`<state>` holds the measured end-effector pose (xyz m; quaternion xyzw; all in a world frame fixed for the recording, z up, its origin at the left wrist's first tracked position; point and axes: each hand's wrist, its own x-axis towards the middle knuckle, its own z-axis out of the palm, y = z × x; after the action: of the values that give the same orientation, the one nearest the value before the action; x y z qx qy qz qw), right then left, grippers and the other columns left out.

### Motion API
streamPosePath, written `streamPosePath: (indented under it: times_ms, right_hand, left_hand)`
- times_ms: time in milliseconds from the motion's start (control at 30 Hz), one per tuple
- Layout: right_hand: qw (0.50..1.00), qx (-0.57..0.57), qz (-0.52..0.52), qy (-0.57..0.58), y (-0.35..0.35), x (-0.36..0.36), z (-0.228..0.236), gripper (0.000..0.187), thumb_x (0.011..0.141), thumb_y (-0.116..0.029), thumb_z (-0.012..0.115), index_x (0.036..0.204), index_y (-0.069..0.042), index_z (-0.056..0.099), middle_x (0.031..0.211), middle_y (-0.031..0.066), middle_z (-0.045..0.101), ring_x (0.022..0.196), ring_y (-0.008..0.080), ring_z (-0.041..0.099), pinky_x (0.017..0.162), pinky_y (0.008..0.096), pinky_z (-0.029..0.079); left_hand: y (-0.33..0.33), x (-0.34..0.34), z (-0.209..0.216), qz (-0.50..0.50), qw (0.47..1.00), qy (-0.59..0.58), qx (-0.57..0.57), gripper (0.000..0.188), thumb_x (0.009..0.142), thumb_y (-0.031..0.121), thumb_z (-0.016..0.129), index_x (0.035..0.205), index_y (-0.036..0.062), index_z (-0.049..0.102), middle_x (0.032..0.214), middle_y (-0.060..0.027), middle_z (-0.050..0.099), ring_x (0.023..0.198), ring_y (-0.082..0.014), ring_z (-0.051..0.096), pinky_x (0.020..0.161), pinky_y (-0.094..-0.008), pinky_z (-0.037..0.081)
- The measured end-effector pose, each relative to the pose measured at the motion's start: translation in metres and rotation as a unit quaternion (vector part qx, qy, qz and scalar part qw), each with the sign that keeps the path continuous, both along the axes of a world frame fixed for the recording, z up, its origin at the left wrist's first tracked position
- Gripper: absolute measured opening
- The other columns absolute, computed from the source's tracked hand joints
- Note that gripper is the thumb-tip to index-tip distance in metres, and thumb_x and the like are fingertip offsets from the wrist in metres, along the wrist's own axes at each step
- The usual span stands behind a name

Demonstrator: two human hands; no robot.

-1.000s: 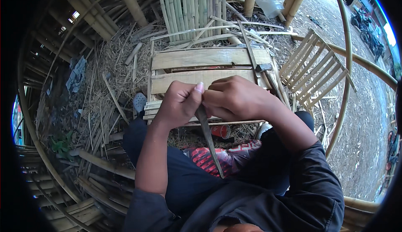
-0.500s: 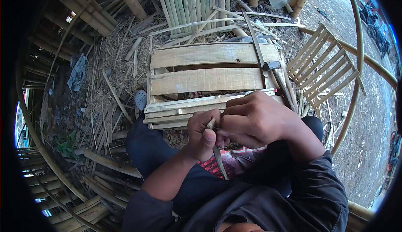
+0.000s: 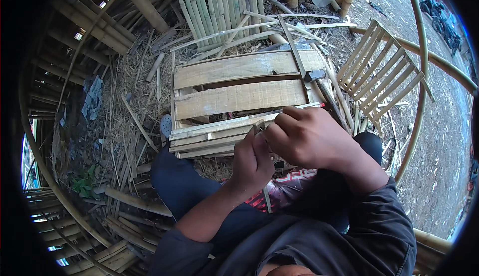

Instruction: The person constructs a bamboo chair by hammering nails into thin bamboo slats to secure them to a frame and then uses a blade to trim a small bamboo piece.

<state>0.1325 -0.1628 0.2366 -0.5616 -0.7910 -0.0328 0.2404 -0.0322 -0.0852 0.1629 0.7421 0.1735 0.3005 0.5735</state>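
My left hand is closed, thumb up, round a narrow strip. Its pale blunt upper end pokes out above the fingers, and its thin grey-brown lower part hangs below the hand over my lap. Whether it is wood, bamboo or a blade I cannot tell. My right hand is curled tight against the left thumb at the strip's upper end; what its fingers pinch is hidden. Both hands are just above the near edge of a low slatted wooden table. Several thin wooden slats lie along that edge.
On the table's right side lie a hammer and a long flat bar. A slatted bamboo panel leans behind it, and a slatted rack stands at right. Bamboo poles and shavings cover the ground at left.
Both hands have risen slightly, with the strip still in the left. My left hand has turned so its back shows more. The view has shifted a little.
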Motion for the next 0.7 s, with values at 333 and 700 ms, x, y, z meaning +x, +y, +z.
streamPosePath:
  times_ms: [333, 700]
  right_hand:
    - [0.999, 0.014, -0.035, -0.032, -0.008, -0.005, -0.008, 0.020, 0.085, -0.019, 0.067, 0.085, -0.001, 0.057, 0.069, 0.0104, 0.057, 0.065, 0.0301, 0.065, 0.054, 0.0431, 0.054]
    - [0.970, -0.016, 0.158, 0.182, 0.009, 0.054, -0.010, 0.008, 0.085, -0.003, 0.069, 0.090, 0.000, 0.064, 0.074, 0.0124, 0.057, 0.068, 0.0343, 0.062, 0.060, 0.0456, 0.050]
  left_hand:
    - [0.000, 0.009, -0.006, 0.027, 0.998, -0.008, 0.054, 0.032, 0.113, 0.024, 0.044, 0.090, 0.0033, 0.053, 0.066, -0.0034, 0.053, 0.057, -0.0104, 0.054, 0.052, -0.0288, 0.043]
    - [-0.007, 0.014, 0.005, -0.068, 0.997, -0.008, -0.029, 0.046, 0.116, 0.040, 0.029, 0.088, 0.0070, 0.045, 0.058, 0.0013, 0.045, 0.048, -0.0067, 0.045, 0.046, -0.0255, 0.039]
